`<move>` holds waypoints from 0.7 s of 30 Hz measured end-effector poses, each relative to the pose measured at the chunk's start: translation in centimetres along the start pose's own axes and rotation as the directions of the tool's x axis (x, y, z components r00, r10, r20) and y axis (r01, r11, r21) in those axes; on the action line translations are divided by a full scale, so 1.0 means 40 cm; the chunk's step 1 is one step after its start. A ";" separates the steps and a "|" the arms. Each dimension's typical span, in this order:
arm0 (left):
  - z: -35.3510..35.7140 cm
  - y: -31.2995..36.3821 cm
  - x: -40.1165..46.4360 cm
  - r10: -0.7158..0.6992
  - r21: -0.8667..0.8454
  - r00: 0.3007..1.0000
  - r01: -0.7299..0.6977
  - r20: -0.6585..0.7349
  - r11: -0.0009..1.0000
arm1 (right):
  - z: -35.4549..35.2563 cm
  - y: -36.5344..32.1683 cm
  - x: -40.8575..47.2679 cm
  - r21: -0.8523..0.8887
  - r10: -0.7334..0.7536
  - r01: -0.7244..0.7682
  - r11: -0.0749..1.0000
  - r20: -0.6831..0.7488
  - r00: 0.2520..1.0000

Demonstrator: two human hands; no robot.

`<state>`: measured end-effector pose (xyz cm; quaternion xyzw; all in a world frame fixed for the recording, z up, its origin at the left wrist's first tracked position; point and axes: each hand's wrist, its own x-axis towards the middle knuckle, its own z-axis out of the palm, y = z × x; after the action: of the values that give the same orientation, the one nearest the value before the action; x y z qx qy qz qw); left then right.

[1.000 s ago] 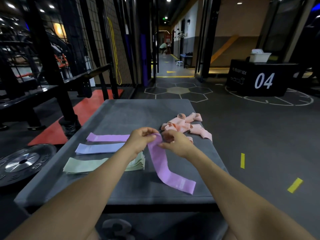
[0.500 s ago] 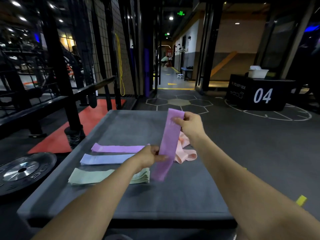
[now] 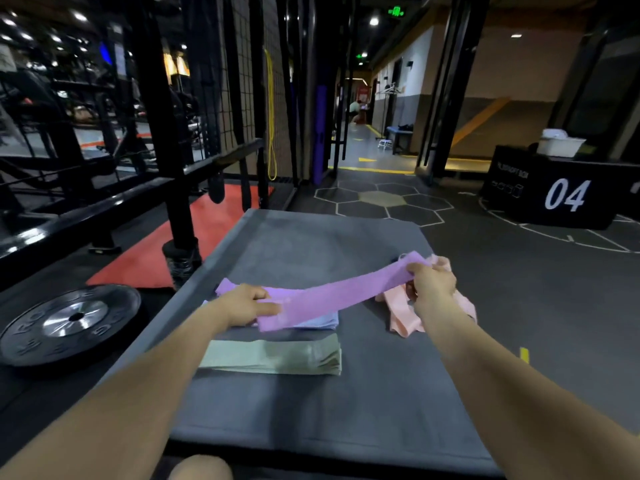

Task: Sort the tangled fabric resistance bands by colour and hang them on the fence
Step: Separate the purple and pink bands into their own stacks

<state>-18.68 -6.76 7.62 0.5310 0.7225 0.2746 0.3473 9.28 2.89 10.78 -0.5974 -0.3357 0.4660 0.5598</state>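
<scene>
A purple band is stretched nearly level above the grey padded box. My left hand pinches its left end and my right hand grips its right end. Under the held band's left part lie another purple band and a pale blue stack. A stack of pale green bands lies nearer me. A tangle of pink bands sits beneath my right hand. The black wire fence stands at the far left.
A black weight plate lies on the floor to the left. Black rack beams and a post base border the box's left side. A black plyo box marked 04 stands far right. Open grey floor lies to the right.
The purple band went from dangling upright to stretched sideways. My right hand dropped and moved right with its end; my left hand moved left, over the sorted purple and blue bands.
</scene>
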 end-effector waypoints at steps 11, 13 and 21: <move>-0.143 -0.190 0.247 -0.287 -0.439 0.920 0.149 -0.266 0.886 | 0.232 0.178 0.095 -0.143 0.174 -0.157 0.977 0.119 0.978; -0.159 -0.224 0.304 -0.313 -0.428 0.893 0.156 -0.324 0.890 | 0.263 0.207 0.126 -0.191 0.214 -0.190 0.963 0.111 0.970; -0.173 -0.291 0.459 -0.286 -0.302 0.834 0.151 -0.473 0.941 | 0.365 0.262 0.232 -0.706 0.110 0.080 0.704 0.220 0.969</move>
<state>-34.47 7.30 -0.93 0.3039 0.8037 0.4530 0.2377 -2.42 15.11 -0.30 -0.7070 -0.5506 0.3755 0.2367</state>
